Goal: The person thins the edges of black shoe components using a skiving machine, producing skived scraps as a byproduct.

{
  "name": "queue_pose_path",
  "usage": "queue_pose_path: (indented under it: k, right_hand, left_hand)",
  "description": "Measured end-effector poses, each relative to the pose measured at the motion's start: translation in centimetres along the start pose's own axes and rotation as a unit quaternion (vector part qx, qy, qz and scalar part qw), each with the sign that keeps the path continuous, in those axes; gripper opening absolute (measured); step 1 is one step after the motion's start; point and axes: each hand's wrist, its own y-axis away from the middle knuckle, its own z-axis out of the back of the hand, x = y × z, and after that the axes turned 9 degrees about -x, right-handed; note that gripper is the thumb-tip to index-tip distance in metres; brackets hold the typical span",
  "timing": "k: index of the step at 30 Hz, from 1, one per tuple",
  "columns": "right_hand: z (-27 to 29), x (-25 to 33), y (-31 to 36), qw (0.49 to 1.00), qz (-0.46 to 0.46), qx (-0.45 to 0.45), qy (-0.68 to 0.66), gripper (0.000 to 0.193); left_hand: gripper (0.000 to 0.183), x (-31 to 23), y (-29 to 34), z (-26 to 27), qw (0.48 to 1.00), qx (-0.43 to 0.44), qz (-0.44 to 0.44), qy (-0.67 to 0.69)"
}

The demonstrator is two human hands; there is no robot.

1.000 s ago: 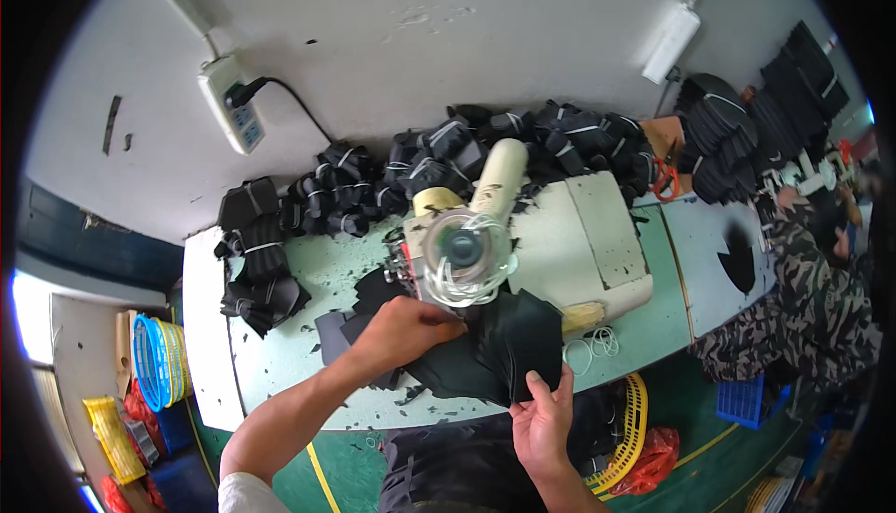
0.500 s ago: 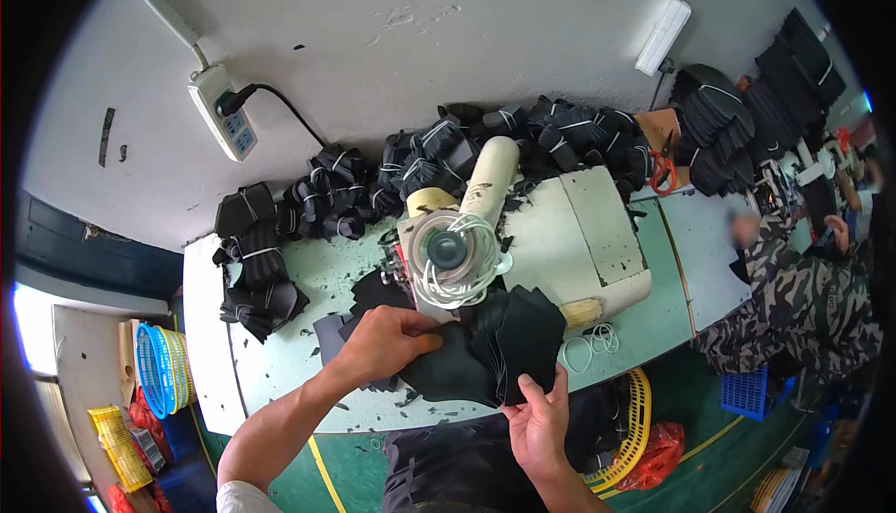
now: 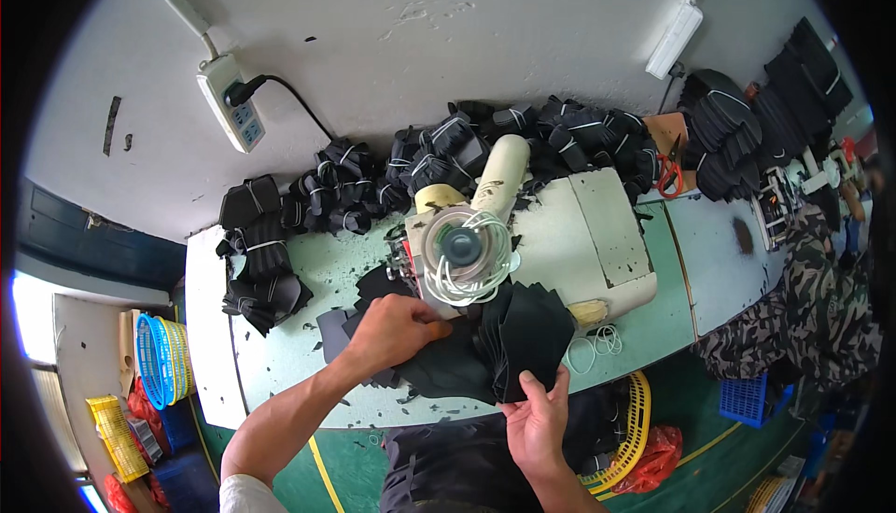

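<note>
My left hand (image 3: 397,334) is closed, thumb and fingers pinching the edge of a black sheet piece (image 3: 439,368) beside the working end of a cream machine (image 3: 583,238). A fanned stack of black cut pieces (image 3: 527,331) lies at the front of that machine, joining the flat piece. My right hand (image 3: 539,424) grips the stack's lower corner between thumb and fingers at the table's front edge. A round holder with a coil of white cord (image 3: 481,275) sits on top of the machine and hides its working point from above.
Tied black bundles (image 3: 439,154) line the table's back, with more stacked at the left (image 3: 266,256). Red-handled scissors (image 3: 669,177) lie behind the machine. Loose white cord (image 3: 597,345) rests to its right. A yellow basket (image 3: 637,429) stands below the edge. A person in camouflage (image 3: 812,298) sits right.
The whole view has shifted slightly. Both hands keep their grip on the black pieces, with little movement. The person on the right has changed posture.
</note>
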Motion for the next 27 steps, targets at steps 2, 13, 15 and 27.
queue_pose_path:
  k: [2, 13, 15, 27]
  right_hand:
    - [0.1, 0.3, -0.3, 1.0, 0.003, 0.002, -0.001, 0.039]
    - [0.1, 0.9, -0.1, 1.0, 0.022, -0.002, -0.01, 0.043]
    - [0.4, 0.8, -0.5, 0.999, 0.028, -0.005, -0.019, 0.045]
    - [1.0, 0.6, 0.1, 0.999, 0.028, 0.026, -0.026, 0.056]
  left_hand:
    - [0.03, -0.6, -0.6, -1.1, 0.999, -0.032, -0.015, 0.022]
    - [0.028, 0.2, -0.7, -1.2, 0.998, -0.034, -0.04, 0.021]
    - [0.028, 1.1, -0.4, -1.0, 0.992, -0.01, -0.055, 0.112]
    - [0.022, -0.7, 0.5, -0.6, 0.992, 0.009, 0.06, 0.11]
